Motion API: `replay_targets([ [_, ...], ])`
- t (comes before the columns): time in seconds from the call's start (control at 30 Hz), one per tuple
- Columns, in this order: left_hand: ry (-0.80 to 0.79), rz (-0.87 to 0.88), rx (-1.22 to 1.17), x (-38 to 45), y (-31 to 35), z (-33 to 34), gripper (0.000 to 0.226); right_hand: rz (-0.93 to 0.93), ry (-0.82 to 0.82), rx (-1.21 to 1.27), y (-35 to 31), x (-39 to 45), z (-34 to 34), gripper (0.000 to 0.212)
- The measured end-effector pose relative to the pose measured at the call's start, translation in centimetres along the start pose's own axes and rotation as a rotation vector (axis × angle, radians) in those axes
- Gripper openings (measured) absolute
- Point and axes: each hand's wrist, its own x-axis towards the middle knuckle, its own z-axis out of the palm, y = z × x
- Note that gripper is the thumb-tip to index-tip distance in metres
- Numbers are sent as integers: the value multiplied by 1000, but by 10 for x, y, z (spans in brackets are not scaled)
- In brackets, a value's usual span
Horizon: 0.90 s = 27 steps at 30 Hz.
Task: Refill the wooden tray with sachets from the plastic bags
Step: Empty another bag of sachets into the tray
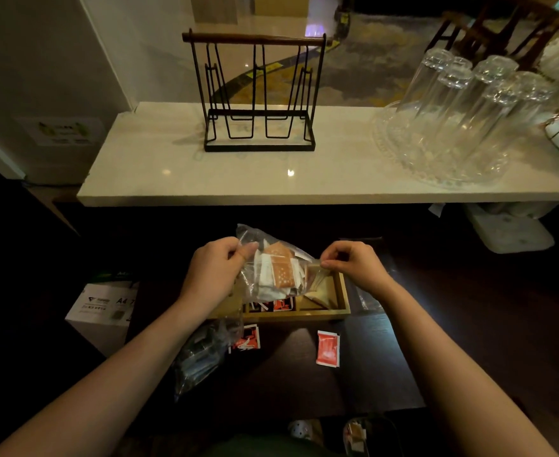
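Note:
A clear plastic bag (273, 263) full of white and orange sachets hangs just above the wooden tray (339, 300). My left hand (214, 268) pinches the bag's left edge and my right hand (354, 263) pinches its right edge. The tray sits on a dark table, with red and black sachets (283, 304) in its middle compartment; the bag hides much of it. A second plastic bag (202, 352) with dark sachets lies under my left forearm. Two loose sachets lie in front of the tray: a red, black and white one (247, 339) and a red one (328, 348).
Beyond the table runs a white marble counter (304, 179) with a black wire rack (258, 94) and upturned glasses on a glass tray (453, 127). A white A4 paper box (102, 311) stands to the left. Another clear bag (368, 300) lies right of the tray.

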Motion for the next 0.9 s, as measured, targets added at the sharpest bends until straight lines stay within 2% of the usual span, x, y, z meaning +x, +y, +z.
replay_targets([
  [0.27, -77, 102, 47, 12, 35, -2, 42, 25, 30, 97, 9, -1, -2, 15],
  [0.5, -79, 182, 130, 23, 48, 6, 42, 46, 56, 134, 16, -6, -4, 14],
  [0.9, -105, 205, 92, 28, 75, 4, 41, 56, 132, 179, 23, -7, -9, 9],
])
